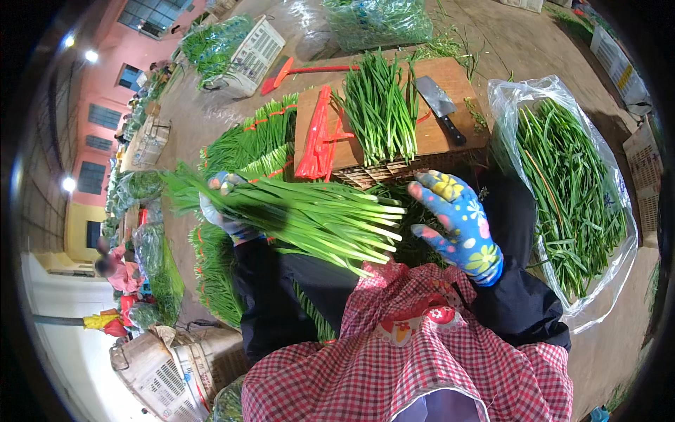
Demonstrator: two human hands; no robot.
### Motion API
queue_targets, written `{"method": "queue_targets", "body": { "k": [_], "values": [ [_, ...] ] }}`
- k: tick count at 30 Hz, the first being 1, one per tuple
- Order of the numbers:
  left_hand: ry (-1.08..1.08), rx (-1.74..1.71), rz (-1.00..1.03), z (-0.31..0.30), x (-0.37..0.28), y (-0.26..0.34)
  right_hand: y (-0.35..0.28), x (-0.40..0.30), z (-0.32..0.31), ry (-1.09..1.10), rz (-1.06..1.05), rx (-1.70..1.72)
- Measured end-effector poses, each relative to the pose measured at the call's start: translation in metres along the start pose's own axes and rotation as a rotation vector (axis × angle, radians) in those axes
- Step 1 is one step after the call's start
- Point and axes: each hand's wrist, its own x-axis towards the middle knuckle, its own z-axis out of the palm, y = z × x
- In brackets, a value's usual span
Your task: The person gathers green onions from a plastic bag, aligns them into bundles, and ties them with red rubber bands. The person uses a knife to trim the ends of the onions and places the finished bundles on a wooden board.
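Note:
My left hand point(227, 203), in a patterned glove, is closed around the leafy part of a bunch of garlic chives point(316, 216); their pale stem ends point right. My right hand point(461, 224), in a blue flowered glove, is held with fingers apart beside those stem ends and holds nothing. Beyond both hands, a second bunch of chives point(382, 105) lies on a wooden board point(448, 68). A cleaver point(435, 97) with a black handle lies to its right, and red plastic ties point(316, 137) lie to its left.
Tied chive bundles point(253, 137) are stacked left of the board. A clear plastic bag point(622, 211) of loose greens stands at my right. Under the board is a crate point(364, 176). A red broom point(285, 71) lies behind, near a white crate point(258, 53). A person point(124, 269) is at far left.

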Motion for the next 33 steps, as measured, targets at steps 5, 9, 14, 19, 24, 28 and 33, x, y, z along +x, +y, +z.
{"method": "queue_targets", "body": {
  "k": [5,9,14,19,24,28,33],
  "values": [
    [0.082,-0.027,-0.044,0.024,-0.002,-0.018,0.006,0.009,0.027,-0.161,-0.018,-0.024],
    [0.013,0.192,-0.057,0.029,-0.001,-0.022,0.019,0.004,0.036,-0.035,0.303,0.56],
    [0.125,0.185,0.048,0.027,-0.009,-0.028,0.005,0.0,0.041,0.025,0.744,1.279],
    [0.004,-0.004,0.01,0.021,-0.002,-0.039,0.014,-0.007,0.045,0.127,0.478,0.958],
    [-0.013,0.01,0.014,0.025,-0.002,-0.046,0.03,-0.008,0.037,0.045,0.176,0.786],
    [-0.017,0.18,0.041,0.03,-0.003,-0.041,0.028,-0.003,0.036,-0.083,0.131,0.463],
    [0.084,0.1,-0.034,0.031,0.003,-0.045,0.02,0.004,0.048,-0.092,0.115,0.087]
  ]
}}
